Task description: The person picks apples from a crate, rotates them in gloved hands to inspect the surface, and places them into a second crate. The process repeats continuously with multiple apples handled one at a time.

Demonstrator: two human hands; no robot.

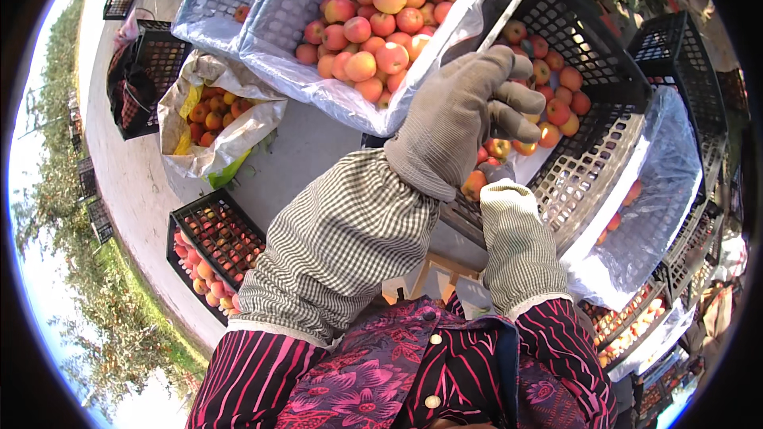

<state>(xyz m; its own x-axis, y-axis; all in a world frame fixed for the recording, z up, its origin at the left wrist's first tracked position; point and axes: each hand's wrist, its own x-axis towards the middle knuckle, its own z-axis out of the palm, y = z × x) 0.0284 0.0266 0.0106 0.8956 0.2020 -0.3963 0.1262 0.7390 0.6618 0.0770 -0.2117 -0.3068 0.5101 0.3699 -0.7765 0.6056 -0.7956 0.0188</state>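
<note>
My left hand [462, 110], in a grey-brown work glove, reaches over the near left part of a black plastic crate [587, 179]. Its fingers are bent and point right; the palm side is hidden, so I cannot tell if it holds anything. Red-yellow apples [557, 112] lie on the crate's floor beyond the fingers. Just below, my right hand [499, 171] shows only in part, in a dark glove with a checked sleeve cover. Close against its left side is an apple [475, 185]; whether the fingers grip it is hidden.
Ahead is a plastic-lined crate [357, 116] heaped with apples, beside another lined crate [205, 18] with few apples. At left stand a woven sack [223, 158] of fruit and a filled crate [217, 235]. Another lined crate [647, 220] is at right. Leaves lie on the concrete ground [298, 149].
</note>
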